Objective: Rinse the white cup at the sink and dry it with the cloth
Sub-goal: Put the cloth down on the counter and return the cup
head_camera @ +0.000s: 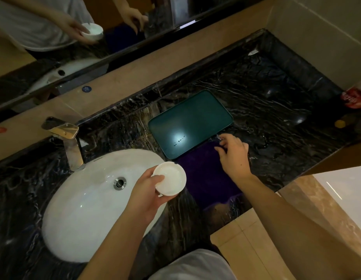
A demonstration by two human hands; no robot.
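My left hand grips a small round white cup, mouth up, over the right rim of the white oval sink. A dark purple cloth lies flat on the black marble counter, just right of the sink. My right hand hovers over the cloth's far right corner with fingers spread and curled down; I cannot tell whether the fingertips touch the cloth. The chrome tap stands behind the sink, and no water is seen running.
A dark green tray lies behind the cloth. A red can and a small yellow object sit at the far right of the counter. A mirror runs along the back wall. The counter edge drops off at right.
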